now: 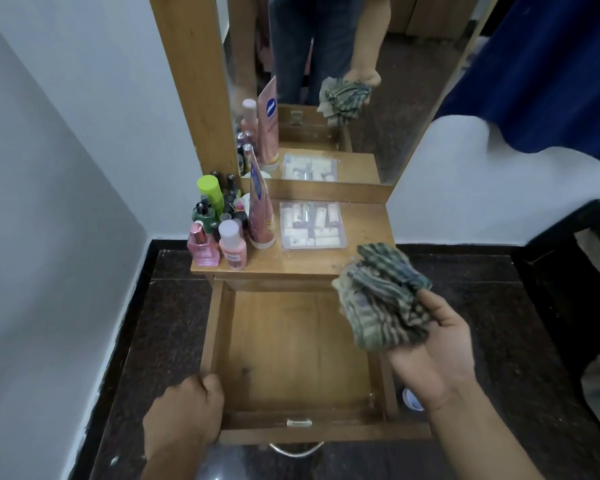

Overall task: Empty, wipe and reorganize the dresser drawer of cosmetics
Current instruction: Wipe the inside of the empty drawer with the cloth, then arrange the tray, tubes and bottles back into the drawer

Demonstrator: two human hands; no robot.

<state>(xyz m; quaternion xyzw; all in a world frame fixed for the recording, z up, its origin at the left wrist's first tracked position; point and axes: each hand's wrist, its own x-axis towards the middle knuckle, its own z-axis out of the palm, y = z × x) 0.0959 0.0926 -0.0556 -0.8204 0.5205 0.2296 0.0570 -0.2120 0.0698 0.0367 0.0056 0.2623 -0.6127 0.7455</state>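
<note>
The wooden dresser drawer [291, 348] is pulled out toward me and holds nothing inside. My left hand [184, 417] grips its front left corner, fingers curled over the edge. Above the drawer's right side, my right hand [437, 344] holds a crumpled striped green-and-beige cloth [381, 299]. On the dresser top [361, 226] stand several cosmetics bottles [219, 230] in a cluster at the left, with a tall pink tube [260, 209] beside them. A clear plastic box of small items [312, 225] lies flat in the middle of the top.
A wood-framed mirror [361, 98] rises behind the dresser top and reflects the cloth and bottles. White walls close in on the left and right. Dark speckled floor surrounds the dresser. A blue cloth [551, 71] hangs at upper right. A small blue-and-white object [411, 398] lies on the floor by the drawer's right side.
</note>
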